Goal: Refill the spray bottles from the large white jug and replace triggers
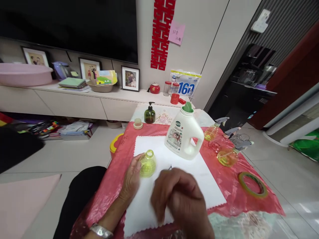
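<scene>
My left hand (133, 177) is wrapped round the side of a small yellow-green translucent bottle (148, 165). The bottle stands upright over the white sheet, its round mouth uncapped. My right hand (180, 199), blurred by motion, is in front of the sheet with its fingers curled; anything inside them is hidden. Just behind its knuckles a small dark tip (170, 167) shows, too little to name. Beyond both hands stands a large white detergent jug (184, 136) with a handle and a green piece (187, 107) in its mouth.
White paper (209, 189) lies on the red table cover (117, 159). Rightward are several spray bottles (227, 157) and a roll of tape (252, 184). A dark green pump bottle (150, 115) and a pale cap (138, 123) stand at the back. A low cabinet (74, 99) lines the wall.
</scene>
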{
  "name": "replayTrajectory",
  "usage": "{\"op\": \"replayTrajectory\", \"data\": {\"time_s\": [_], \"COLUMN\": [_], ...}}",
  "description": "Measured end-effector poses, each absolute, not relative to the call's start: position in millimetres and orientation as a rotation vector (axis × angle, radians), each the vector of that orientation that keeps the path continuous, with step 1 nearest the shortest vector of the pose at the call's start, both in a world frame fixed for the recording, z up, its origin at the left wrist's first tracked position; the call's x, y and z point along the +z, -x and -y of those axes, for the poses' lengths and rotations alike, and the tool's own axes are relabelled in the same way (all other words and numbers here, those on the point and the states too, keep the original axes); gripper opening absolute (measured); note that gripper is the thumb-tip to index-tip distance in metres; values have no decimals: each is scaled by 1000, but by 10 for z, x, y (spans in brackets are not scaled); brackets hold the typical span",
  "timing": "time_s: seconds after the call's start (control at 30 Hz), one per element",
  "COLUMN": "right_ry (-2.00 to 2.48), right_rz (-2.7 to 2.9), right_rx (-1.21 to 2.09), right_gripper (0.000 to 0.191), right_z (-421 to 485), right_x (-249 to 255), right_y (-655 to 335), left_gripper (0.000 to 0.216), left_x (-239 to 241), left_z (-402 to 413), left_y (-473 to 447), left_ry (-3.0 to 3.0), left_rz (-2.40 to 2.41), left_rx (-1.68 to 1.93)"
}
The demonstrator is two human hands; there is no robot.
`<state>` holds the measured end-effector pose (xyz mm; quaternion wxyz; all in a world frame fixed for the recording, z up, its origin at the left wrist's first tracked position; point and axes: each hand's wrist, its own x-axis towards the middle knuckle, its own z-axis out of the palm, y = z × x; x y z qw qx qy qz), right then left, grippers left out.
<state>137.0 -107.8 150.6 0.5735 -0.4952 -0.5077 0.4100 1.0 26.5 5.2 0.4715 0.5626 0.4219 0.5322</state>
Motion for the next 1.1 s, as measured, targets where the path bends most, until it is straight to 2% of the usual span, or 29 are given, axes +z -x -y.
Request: {"op": "replayTrajectory", "data": {"time_s": [0.07,0.23,0.5,0.63,0.8,0.9,1.0,1.1], "right_ry": [1253,1699,2066,2066,2019,1955,1824,1703], "right_rz": [1147,1005,1247,1459,1652,1646,1579,1421], "right_rx": [868,593,364,225,229,215,194,141], "right_gripper": [52,48,44,37,44,36,28,40], "right_z": [941,928,955,870,785,760,790,835], "right_x": [1399,945,639,607,463,441,589,887], "right_y": [-1669,-2321,-2256,-2188,-2142,-2181,-2243,-2244], "left_gripper": [52,60,68,71,77,83,83,80], "left_x": [64,124,194,191,181,170,169,174], "left_z": [-258,-223,-173,-151,-149,-154,-152,-146], "left_y": [-12,-6,-6,-19,-32,-43,-56,-64], "left_ry": [-1373,-1417,-1523,-1570,-1618,-1638,-1651,-1642], "left_rz": [-1029,-1052,-1007,-995,-980,-975,-977,-1004], "left_rx": [1303,1284,1276,1288,1266,1259,1253,1244]}}
